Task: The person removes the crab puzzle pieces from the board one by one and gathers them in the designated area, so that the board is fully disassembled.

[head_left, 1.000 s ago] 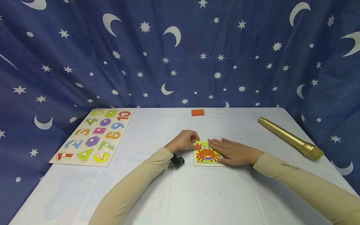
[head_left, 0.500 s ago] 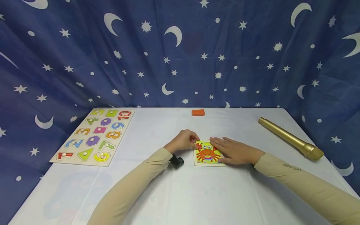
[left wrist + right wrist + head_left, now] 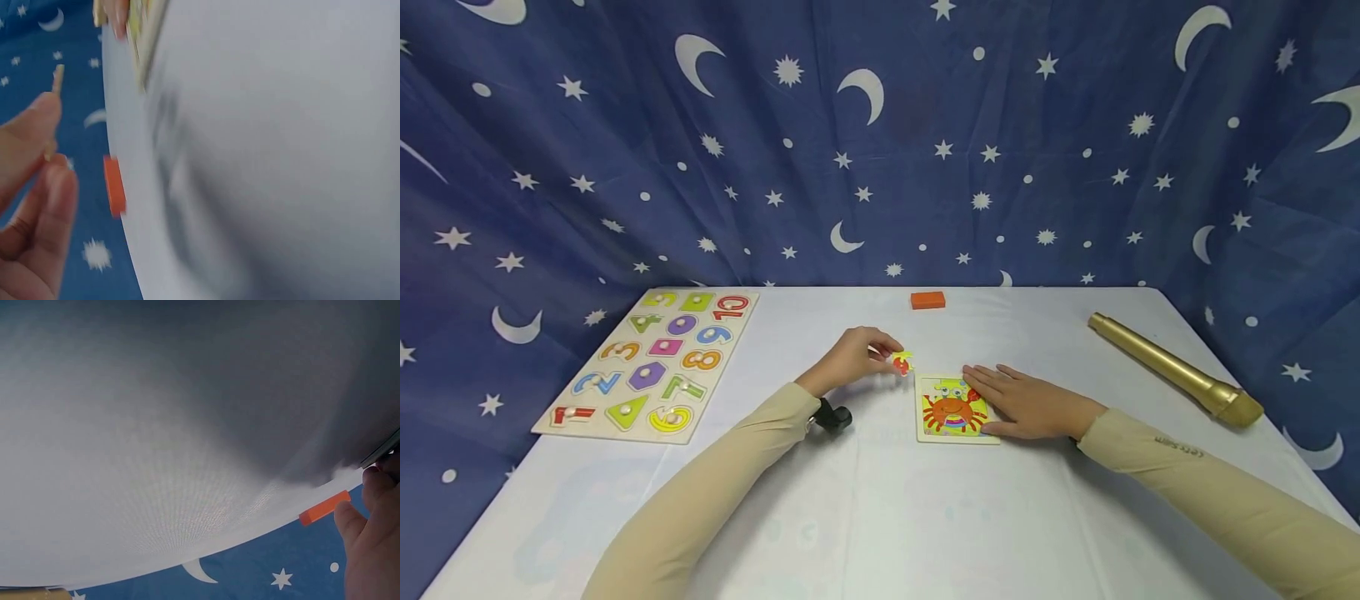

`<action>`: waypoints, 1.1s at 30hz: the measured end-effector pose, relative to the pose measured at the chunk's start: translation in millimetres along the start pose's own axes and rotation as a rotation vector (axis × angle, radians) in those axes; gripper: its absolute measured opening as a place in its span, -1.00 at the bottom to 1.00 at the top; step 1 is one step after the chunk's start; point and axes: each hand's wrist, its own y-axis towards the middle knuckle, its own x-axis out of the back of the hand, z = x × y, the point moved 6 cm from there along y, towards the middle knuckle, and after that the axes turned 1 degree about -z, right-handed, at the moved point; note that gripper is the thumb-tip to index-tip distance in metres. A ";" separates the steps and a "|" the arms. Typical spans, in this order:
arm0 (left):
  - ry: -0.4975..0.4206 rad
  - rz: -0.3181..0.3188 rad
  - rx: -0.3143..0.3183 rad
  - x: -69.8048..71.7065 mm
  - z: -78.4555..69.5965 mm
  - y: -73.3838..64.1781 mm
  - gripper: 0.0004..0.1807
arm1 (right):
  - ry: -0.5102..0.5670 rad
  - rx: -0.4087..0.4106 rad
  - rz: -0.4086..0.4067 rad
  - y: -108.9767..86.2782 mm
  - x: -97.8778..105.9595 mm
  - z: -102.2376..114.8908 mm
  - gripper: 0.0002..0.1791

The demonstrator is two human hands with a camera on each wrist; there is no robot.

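Head: the left hand [image 3: 853,360] pinches a red-and-yellow puzzle piece [image 3: 902,364], ten o'clock of the crab puzzle [image 3: 953,412] on the counter [image 3: 910,525]; the right hand [image 3: 1030,405], fingers straight, rests on the puzzle's three-o'clock side. Left wrist: the piece shows edge-on, an orange block [image 3: 114,186] at four o'clock. Right wrist: that block shows ten o'clock of the hand.

From the head we see a bright, clear table [image 3: 887,525] with soft shadows [image 3: 748,504] by both arms [image 3: 700,500]. Our left wrist view makes the left hand [image 3: 50,215] fuzzy, and our right wrist view gets dark on top.
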 end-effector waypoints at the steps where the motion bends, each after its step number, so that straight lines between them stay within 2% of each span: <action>1: 0.002 -0.012 -0.002 6.9 3.4 -1.9 -0.63 | -0.001 0.001 0.001 0.0 0.1 0.2 -0.09; 10: 0.041 -0.080 0.043 70.1 43.2 -13.4 -0.63 | 0.001 -0.004 -0.002 -0.2 -2.7 -1.5 -0.07; 15: 0.052 -0.099 0.102 93.2 66.5 -15.8 -0.62 | 0.004 0.006 -0.016 0.1 -3.3 -1.8 -0.07; 22: 0.051 -0.122 0.199 99.5 98.4 -18.0 -0.60 | 0.001 0.007 -0.027 0.7 -2.8 -1.6 -0.07; 28: 0.068 -0.120 0.281 94.1 124.1 -13.7 -0.61 | 0.003 0.010 -0.032 1.2 -4.2 -2.7 -0.08; 33: 0.103 -0.111 0.337 88.7 135.6 -11.4 -0.63 | 0.000 0.009 -0.035 1.2 -4.6 -2.9 -0.07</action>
